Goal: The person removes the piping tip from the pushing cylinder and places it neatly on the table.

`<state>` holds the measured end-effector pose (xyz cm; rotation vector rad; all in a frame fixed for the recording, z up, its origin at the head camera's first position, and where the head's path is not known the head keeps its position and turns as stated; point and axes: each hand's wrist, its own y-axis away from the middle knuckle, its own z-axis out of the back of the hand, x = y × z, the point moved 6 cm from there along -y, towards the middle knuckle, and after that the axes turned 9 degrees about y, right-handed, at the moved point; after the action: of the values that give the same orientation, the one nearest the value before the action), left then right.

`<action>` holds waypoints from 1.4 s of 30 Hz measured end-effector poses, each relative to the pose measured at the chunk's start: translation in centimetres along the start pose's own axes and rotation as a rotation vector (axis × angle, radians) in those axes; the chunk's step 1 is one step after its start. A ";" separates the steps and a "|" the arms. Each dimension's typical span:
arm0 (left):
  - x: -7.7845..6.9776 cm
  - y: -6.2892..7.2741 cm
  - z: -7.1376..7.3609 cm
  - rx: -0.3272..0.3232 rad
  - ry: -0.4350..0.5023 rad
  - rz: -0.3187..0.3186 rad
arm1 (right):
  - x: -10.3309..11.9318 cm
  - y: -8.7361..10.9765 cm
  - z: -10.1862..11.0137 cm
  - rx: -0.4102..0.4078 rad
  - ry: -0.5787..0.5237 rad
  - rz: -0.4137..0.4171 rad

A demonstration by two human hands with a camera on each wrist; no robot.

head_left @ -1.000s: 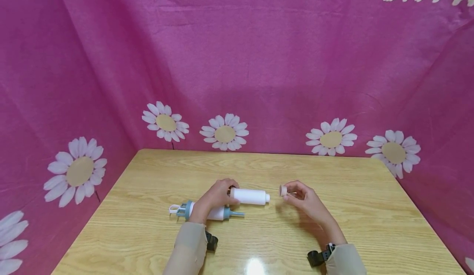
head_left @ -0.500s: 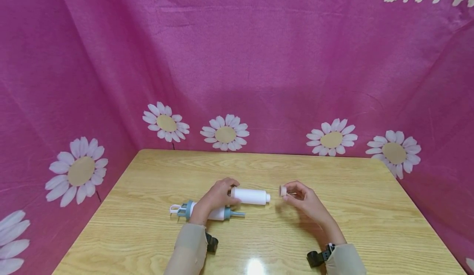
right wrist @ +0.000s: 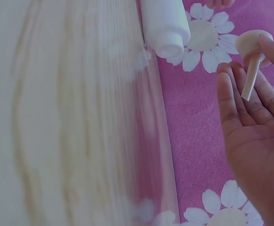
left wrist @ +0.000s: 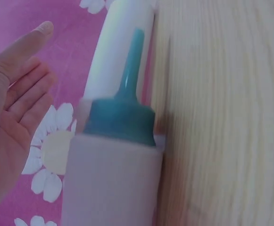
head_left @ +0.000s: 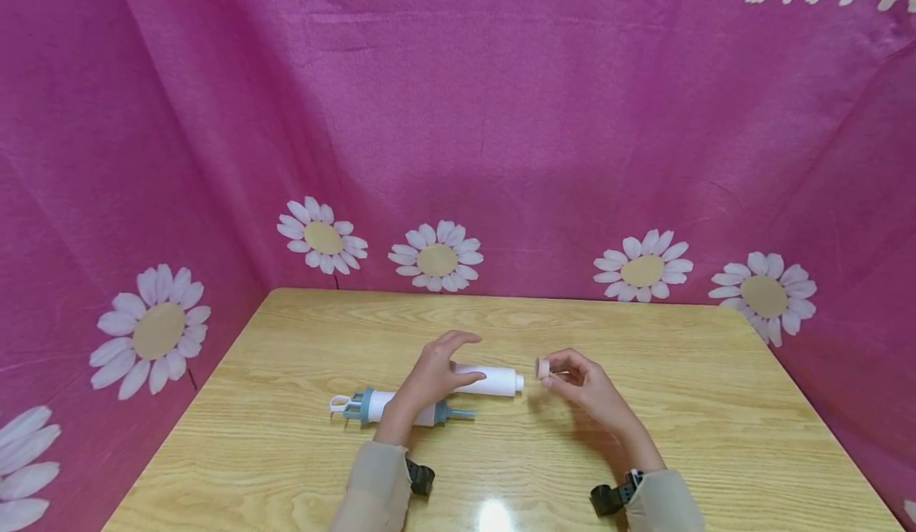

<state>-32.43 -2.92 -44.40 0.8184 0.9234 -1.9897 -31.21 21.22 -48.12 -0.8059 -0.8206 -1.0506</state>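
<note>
My left hand (head_left: 429, 373) is spread, thumb and fingers apart, over the left end of a white cylindrical bottle (head_left: 494, 382) lying on its side, its narrow neck toward the right. Part of the bottle is hidden behind the thumb. Beneath the left wrist lies a white tube with teal end pieces and a thin teal nozzle (left wrist: 133, 66), partly covered by the forearm. Just right of the bottle's neck, my right hand (head_left: 597, 393) pinches a cream-coloured round cap with a thin stem (right wrist: 255, 44); the stem points down across the fingers in the right wrist view.
Everything lies on a wood-grain table (head_left: 716, 405). A pink curtain (head_left: 529, 134) with daisies hangs behind it and at both sides. Each wrist wears a small black camera (head_left: 421, 478).
My left hand has let go of the bottle, spreading its fingers and lifting slightly up and to the right. The right hand stays almost in place with the cap.
</note>
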 end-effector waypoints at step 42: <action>-2.7 0.1 -5.2 -0.040 0.002 -0.165 | 0.6 0.4 -1.6 0.092 -0.024 -0.046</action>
<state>-29.82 2.27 -45.02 0.7423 1.0581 -2.1041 -30.41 19.71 -48.40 -0.7260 -0.9049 -1.0379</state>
